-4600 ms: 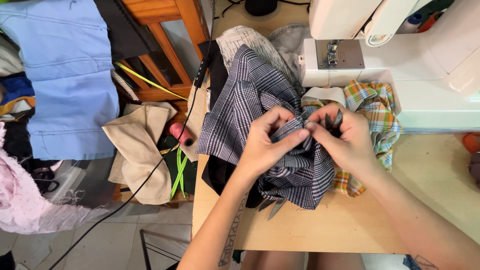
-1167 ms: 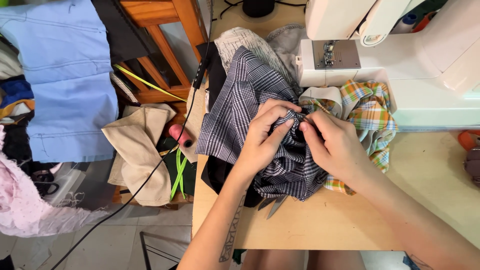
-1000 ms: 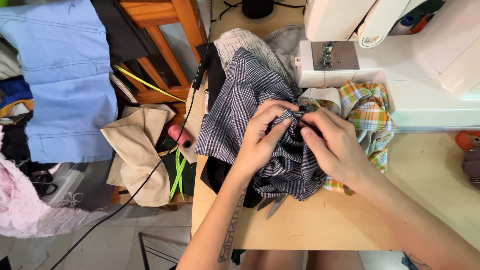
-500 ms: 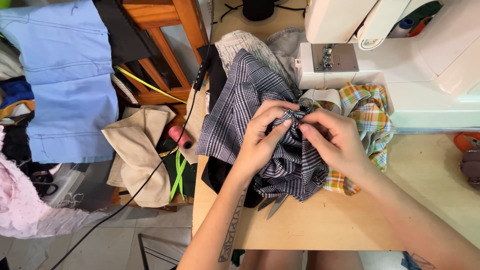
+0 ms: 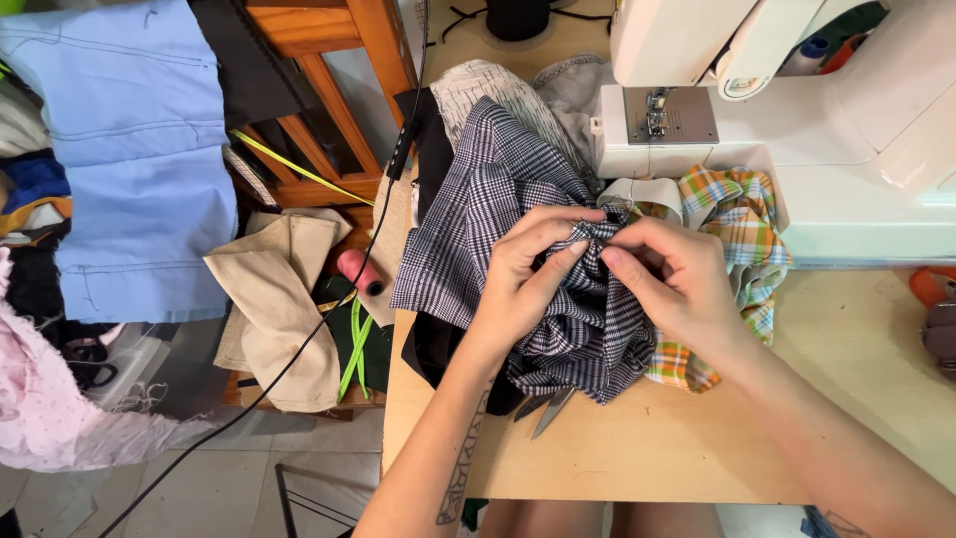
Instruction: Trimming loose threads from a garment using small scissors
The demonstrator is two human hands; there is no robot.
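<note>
A bunched piece of dark blue and white plaid fabric (image 5: 498, 199) lies on the wooden table (image 5: 697, 448) in front of the white sewing machine (image 5: 797, 130). My left hand (image 5: 523, 279) pinches a fold of it from the left. Close against it, my right hand (image 5: 677, 284) pinches the same fold from the right, fingertips almost meeting at the top of the bunch. An orange, green and blue checked fabric (image 5: 742, 214) sits under and behind my right hand. Scissor blades (image 5: 543, 408) poke out from under the plaid fabric at the table's front.
Left of the table are a wooden chair frame (image 5: 329, 60), a light blue garment (image 5: 139, 159), beige cloth (image 5: 284, 299), a pink thread spool (image 5: 358, 271), pink fabric (image 5: 60, 399) and a black cable (image 5: 299, 349). A black thread cone (image 5: 518, 15) stands behind.
Both hands have stayed on the plaid fabric, shifting slightly up and gathering the fold tighter between the fingertips. Nothing else has moved.
</note>
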